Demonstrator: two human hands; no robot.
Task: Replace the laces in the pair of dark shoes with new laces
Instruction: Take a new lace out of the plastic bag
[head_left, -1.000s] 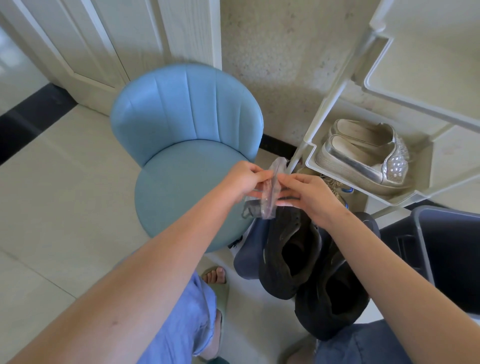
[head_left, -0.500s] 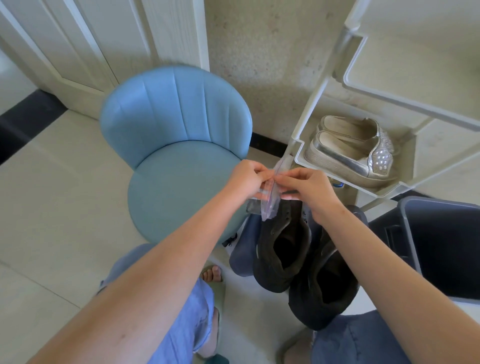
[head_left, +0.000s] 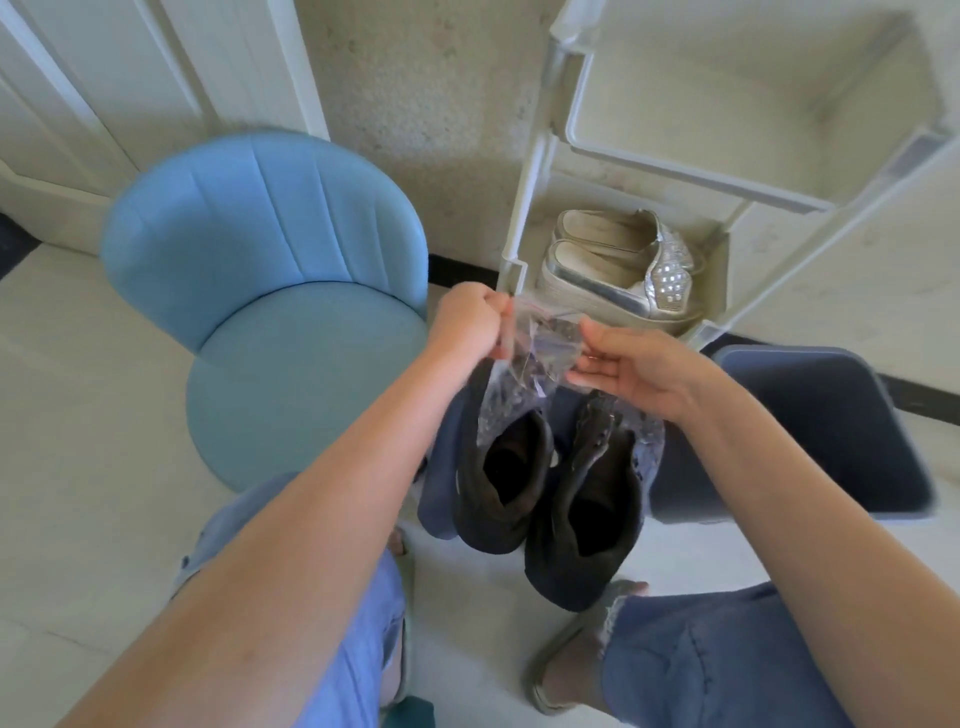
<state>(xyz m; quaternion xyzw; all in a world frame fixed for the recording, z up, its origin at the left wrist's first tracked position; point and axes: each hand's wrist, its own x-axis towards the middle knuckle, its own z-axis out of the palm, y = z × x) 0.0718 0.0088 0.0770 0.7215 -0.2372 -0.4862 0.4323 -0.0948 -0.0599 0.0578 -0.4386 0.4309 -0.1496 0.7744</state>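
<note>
1. Plastic, clear and crinkled, makes up the bag (head_left: 535, 358) that hangs directly above the toe end of the dark shoes (head_left: 491, 530). Its contents are too blurred to make out, though they are presumably the new laces.
2. Those shoes stand side by side on the floor (head_left: 104, 467), heels toward the person and toes pointing away. Their openings face up.
3. On the near shoe's far side, the left hand (head_left: 470, 327) has its grip closed tight, fingers curled round the bag's top corner. The bag's weight appears to hang from this hand.
4. The right hand (head_left: 628, 364) sits above the other shoe's toe, fingers nearly straight and lying against the bag's opposite edge, thumb raised at its top. I cannot tell whether that grip pinches the plastic or only touches it.
5. The bag's long axis runs downward from the left hand toward the shoes, and its mouth lies up between the two hands. The next move likely turns on that. The right hand is nearer the open edge, so it looks best placed to reach in or pull the mouth apart while the left holds firm.
6. One risk is that thin plastic may tear or slip if both hands pull unevenly.
</note>
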